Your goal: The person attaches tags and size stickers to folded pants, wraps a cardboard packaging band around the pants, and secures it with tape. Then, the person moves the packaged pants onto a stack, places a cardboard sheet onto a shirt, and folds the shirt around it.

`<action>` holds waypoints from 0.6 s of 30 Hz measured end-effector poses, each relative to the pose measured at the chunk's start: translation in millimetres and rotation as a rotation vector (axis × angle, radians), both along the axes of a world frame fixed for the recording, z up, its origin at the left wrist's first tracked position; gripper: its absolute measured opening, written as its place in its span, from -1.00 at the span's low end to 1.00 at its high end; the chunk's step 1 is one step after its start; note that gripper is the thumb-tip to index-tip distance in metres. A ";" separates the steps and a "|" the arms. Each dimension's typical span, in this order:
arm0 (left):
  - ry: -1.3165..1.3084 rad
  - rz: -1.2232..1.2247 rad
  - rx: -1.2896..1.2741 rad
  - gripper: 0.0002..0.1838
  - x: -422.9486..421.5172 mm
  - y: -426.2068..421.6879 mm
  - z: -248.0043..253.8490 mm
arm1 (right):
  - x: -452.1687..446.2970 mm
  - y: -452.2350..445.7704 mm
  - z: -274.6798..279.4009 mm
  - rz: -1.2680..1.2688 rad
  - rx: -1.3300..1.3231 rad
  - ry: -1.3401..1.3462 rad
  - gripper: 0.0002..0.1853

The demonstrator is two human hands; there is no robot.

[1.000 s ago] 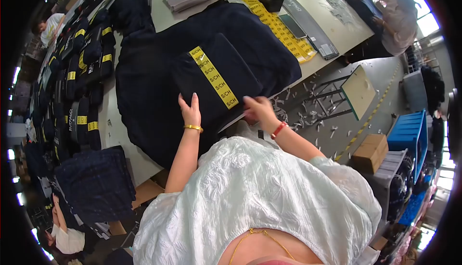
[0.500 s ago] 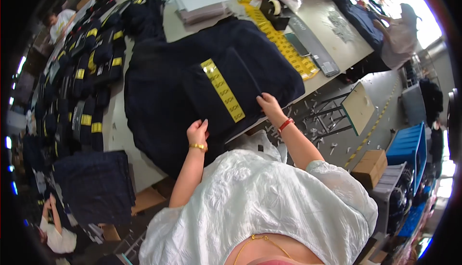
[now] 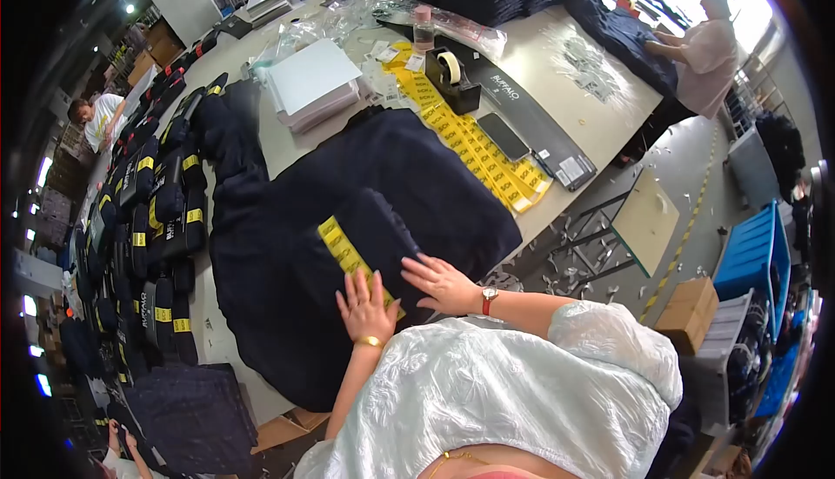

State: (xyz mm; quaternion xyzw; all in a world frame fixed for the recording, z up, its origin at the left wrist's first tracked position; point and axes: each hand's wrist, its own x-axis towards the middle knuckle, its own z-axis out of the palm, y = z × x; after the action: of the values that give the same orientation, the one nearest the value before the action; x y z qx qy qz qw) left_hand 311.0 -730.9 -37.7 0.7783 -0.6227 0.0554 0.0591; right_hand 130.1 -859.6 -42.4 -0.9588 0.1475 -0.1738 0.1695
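Dark navy cloth (image 3: pixel 287 209) lies spread in a broad heap on the table in front of me. On top of it is a smaller folded navy piece (image 3: pixel 374 227), with a yellow printed strip (image 3: pixel 344 249) running across it at a slant. My left hand (image 3: pixel 365 307) rests flat with fingers apart, covering part of the strip near its lower end. Just to the right, my right hand (image 3: pixel 441 284) lies with stretched fingers on the folded piece's edge. Neither hand grips anything.
Bundled dark garments with yellow bands (image 3: pixel 156 209) fill the left side. Behind the cloth are a white paper stack (image 3: pixel 313 79), yellow strips (image 3: pixel 461 136), a tape dispenser (image 3: pixel 452 83) and a phone (image 3: pixel 503 136). A folded dark stack (image 3: pixel 191 414) sits lower left; a co-worker (image 3: pixel 700 53) stands at right.
Both hands have gone from pinching the folded piece's near edge to lying flat on it. My left hand now covers part of the yellow strip. The camera view has shifted.
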 end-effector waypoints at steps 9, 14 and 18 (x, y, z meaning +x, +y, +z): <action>-0.053 -0.051 0.068 -0.21 3.9 -1.6 -5.3 | -128.1 -290.3 -34.4 -1.002 -0.039 -0.001 -0.49; -0.066 -0.052 0.060 -0.24 6.6 -7.3 -4.5 | -188.4 -352.0 -29.3 -1.107 0.285 0.523 -0.10; -0.067 -0.013 0.079 -0.25 1.3 -0.4 -7.1 | -206.0 -350.9 -39.3 -0.961 0.265 0.617 -0.07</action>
State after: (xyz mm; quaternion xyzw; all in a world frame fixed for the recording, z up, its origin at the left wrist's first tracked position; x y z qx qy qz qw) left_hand 312.3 -731.3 -44.8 0.7736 -0.6311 0.0563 0.0079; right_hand -76.0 -1210.5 -81.6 -0.7613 0.6286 0.0758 0.1396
